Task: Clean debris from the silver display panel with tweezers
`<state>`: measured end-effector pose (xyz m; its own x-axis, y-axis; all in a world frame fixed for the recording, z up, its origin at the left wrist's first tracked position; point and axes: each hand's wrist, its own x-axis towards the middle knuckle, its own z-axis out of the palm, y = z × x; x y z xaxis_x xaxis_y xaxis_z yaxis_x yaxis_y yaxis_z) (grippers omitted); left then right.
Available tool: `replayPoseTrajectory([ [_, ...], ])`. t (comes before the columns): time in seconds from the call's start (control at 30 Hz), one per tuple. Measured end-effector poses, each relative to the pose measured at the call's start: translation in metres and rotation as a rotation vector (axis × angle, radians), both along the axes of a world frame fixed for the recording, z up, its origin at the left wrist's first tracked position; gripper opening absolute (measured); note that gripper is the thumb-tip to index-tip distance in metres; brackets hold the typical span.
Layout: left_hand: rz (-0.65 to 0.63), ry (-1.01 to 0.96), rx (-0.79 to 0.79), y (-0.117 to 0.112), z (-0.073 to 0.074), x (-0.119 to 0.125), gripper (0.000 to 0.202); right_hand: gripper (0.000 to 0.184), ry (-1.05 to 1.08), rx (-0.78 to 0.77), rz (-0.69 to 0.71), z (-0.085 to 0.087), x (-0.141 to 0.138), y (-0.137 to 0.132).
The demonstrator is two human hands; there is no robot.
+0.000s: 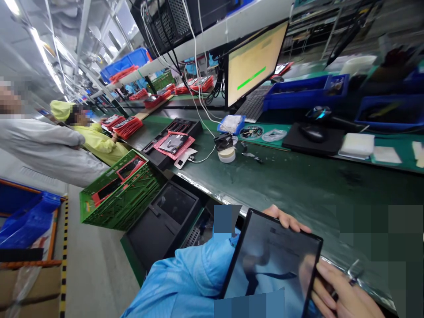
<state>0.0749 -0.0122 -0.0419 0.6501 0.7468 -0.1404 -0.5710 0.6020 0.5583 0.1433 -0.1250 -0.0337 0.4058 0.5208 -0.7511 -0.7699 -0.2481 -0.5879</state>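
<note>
A black-framed tablet with a dark, glossy screen is tilted toward me at the front edge of the bench. From behind, my left hand grips it, its fingertips curled over the top edge. The rest of that hand is hidden by the tablet. At the tablet's right edge, my right hand is closed with its fingers against the frame. A small dark object shows near those fingers, too unclear to name. Reflections cover the screen, and some lower parts of the picture are blocked out.
The green bench carries a monitor, keyboard, mouse, blue trays, a tape roll and a pink bubble-wrap pouch with a device. Left stands a green crate; two other people are beyond.
</note>
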Motion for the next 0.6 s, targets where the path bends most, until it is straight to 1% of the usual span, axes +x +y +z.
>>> replayPoseTrajectory([
  [0.1,-0.028,-0.023,-0.020,-0.001,-0.001,0.000,0.039,0.052,-0.031,0.010,0.023,-0.002,0.001,-0.001],
  [0.2,0.034,-0.043,-0.024,-0.005,-0.001,0.002,0.038,0.049,-0.052,0.014,0.066,-0.008,0.003,-0.004],
  [0.27,0.044,-0.049,-0.035,-0.006,0.000,0.002,0.037,0.046,-0.052,0.019,0.086,-0.010,0.004,-0.005],
  [0.43,-0.043,-0.016,-0.061,-0.003,0.005,-0.002,0.037,0.046,-0.040,0.014,0.064,-0.010,0.004,-0.007],
  [0.6,-0.020,-0.008,-0.070,-0.005,0.005,-0.002,0.036,0.046,0.009,0.004,0.042,-0.010,0.004,-0.008],
])
